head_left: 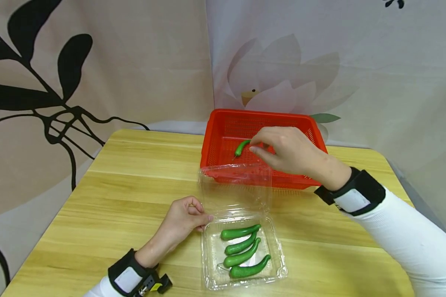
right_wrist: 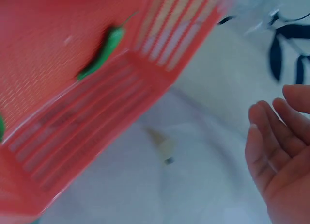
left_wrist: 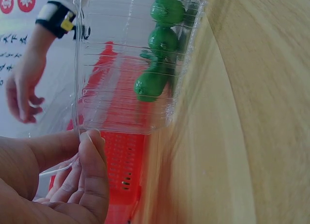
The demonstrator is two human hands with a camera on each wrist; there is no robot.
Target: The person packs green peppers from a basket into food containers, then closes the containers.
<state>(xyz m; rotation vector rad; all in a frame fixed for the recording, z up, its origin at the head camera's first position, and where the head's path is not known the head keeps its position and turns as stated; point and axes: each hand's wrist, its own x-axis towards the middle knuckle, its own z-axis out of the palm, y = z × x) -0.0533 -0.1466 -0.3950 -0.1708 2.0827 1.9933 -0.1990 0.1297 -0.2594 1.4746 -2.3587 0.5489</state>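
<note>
A clear plastic clamshell box point(head_left: 207, 270) lies on the table with its lid point(head_left: 234, 194) raised toward the basket. Several green peppers point(head_left: 241, 260) are lined up inside it. With thumb and fingers, my left hand point(head_left: 183, 218) pinches the box's left edge near the hinge, also seen in the left wrist view. Above the red plastic basket point(head_left: 226, 117), my right hand point(head_left: 288, 150) hovers with loosely bent fingers and holds nothing. One green pepper point(head_left: 242, 147) shows in the basket beside the right fingertips; the right wrist view shows a second green piece point(right_wrist: 1, 127) at its left edge.
The wooden table point(head_left: 134, 181) extends to both sides of the box. Behind it hangs a printed cloth point(head_left: 152, 62), close to the basket's back rim. The lid's far edge overlaps the basket's front wall in the head view.
</note>
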